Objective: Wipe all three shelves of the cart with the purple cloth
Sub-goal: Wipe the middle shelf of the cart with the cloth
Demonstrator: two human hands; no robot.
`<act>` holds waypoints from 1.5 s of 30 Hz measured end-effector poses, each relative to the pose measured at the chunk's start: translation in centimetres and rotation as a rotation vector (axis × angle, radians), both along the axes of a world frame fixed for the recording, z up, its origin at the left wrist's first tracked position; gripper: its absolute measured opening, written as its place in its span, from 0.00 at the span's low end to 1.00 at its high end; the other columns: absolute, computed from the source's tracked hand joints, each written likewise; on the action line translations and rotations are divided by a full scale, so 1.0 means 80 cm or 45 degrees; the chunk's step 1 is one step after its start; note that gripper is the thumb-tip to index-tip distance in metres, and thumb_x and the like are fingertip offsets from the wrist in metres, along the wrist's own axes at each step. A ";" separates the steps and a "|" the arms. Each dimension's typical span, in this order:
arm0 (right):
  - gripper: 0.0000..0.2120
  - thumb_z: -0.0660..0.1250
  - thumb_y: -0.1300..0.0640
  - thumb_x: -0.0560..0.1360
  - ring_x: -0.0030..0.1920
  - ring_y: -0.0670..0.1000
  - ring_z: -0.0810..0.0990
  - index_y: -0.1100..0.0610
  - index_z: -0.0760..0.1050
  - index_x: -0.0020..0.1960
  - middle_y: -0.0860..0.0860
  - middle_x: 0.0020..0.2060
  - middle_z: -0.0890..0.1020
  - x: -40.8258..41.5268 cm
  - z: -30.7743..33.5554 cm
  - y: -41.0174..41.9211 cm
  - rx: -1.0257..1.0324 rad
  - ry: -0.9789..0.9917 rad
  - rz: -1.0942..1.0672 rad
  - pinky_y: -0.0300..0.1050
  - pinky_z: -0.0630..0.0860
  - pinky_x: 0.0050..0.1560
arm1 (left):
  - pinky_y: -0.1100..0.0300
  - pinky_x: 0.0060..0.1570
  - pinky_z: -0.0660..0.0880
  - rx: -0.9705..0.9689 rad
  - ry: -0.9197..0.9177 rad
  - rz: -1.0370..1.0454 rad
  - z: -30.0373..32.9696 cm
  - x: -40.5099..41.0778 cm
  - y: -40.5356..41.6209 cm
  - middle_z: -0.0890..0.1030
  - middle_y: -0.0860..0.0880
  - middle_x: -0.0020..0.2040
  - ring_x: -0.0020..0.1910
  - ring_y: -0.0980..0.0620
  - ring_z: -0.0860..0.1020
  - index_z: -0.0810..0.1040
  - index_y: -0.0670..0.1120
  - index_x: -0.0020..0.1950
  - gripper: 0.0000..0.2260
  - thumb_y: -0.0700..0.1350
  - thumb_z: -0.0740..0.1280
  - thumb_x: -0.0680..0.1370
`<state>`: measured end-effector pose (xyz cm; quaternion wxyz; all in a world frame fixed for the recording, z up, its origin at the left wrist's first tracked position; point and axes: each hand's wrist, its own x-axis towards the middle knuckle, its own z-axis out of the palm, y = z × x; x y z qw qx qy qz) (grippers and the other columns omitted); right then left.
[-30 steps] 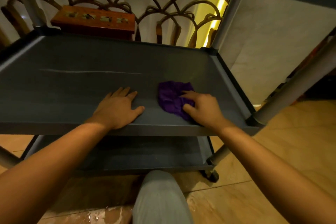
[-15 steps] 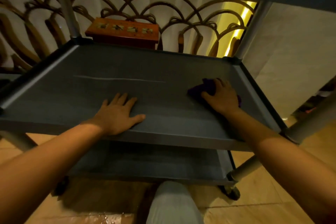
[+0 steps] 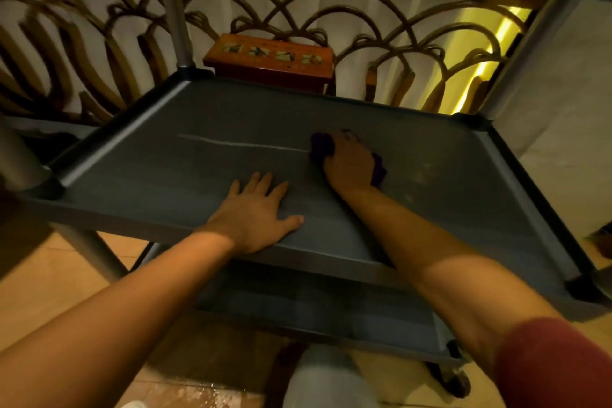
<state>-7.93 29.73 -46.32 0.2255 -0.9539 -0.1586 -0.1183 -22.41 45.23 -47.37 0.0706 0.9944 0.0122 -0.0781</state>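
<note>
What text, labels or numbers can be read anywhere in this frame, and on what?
None is legible.
Wooden box behind the cart: four small picture panels on its lid, any lettering too blurred to read.
Cart shelf, purple cloth: no markings visible.

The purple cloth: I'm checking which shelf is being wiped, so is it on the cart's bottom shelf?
No, the purple cloth lies under the right hand on the middle shelf.

Dim, warm light; yellow glow (image 3: 490, 53) upper right, blurred railing (image 3: 49, 53), bowed edges.
</note>
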 end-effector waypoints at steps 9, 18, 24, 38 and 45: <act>0.12 0.63 0.49 0.80 0.51 0.56 0.80 0.56 0.75 0.59 0.57 0.53 0.81 0.069 0.050 -0.158 0.202 0.138 -0.534 0.56 0.76 0.59 | 0.39 0.76 0.53 0.181 -0.123 0.167 0.023 -0.025 0.060 0.57 0.43 0.81 0.80 0.40 0.52 0.57 0.50 0.80 0.48 0.79 0.43 0.69; 0.18 0.57 0.42 0.81 0.51 0.58 0.80 0.53 0.79 0.53 0.56 0.51 0.82 0.056 0.014 0.030 0.111 0.230 -0.405 0.60 0.76 0.59 | 0.36 0.76 0.45 0.068 0.035 0.334 -0.008 -0.023 0.094 0.47 0.43 0.83 0.81 0.40 0.44 0.47 0.52 0.82 0.56 0.83 0.33 0.62; 0.12 0.65 0.53 0.78 0.60 0.62 0.77 0.53 0.79 0.60 0.56 0.58 0.81 -0.005 0.014 0.166 -0.076 0.110 0.146 0.60 0.75 0.61 | 0.38 0.77 0.47 0.048 -0.019 0.362 0.004 -0.030 0.089 0.51 0.42 0.82 0.81 0.41 0.47 0.51 0.49 0.82 0.53 0.80 0.35 0.66; 0.28 0.69 0.51 0.76 0.71 0.66 0.67 0.55 0.66 0.74 0.59 0.73 0.68 0.071 -0.007 0.052 -0.105 0.143 -0.362 0.65 0.65 0.72 | 0.38 0.77 0.50 0.135 0.028 0.479 0.017 -0.049 0.175 0.53 0.44 0.82 0.81 0.41 0.50 0.53 0.49 0.81 0.53 0.80 0.37 0.65; 0.22 0.66 0.53 0.77 0.70 0.67 0.66 0.50 0.70 0.70 0.59 0.71 0.70 -0.009 -0.009 0.244 -0.004 0.152 -0.002 0.65 0.66 0.68 | 0.40 0.77 0.49 0.067 -0.045 0.504 0.009 -0.050 0.170 0.53 0.43 0.82 0.81 0.43 0.51 0.54 0.47 0.81 0.46 0.76 0.39 0.72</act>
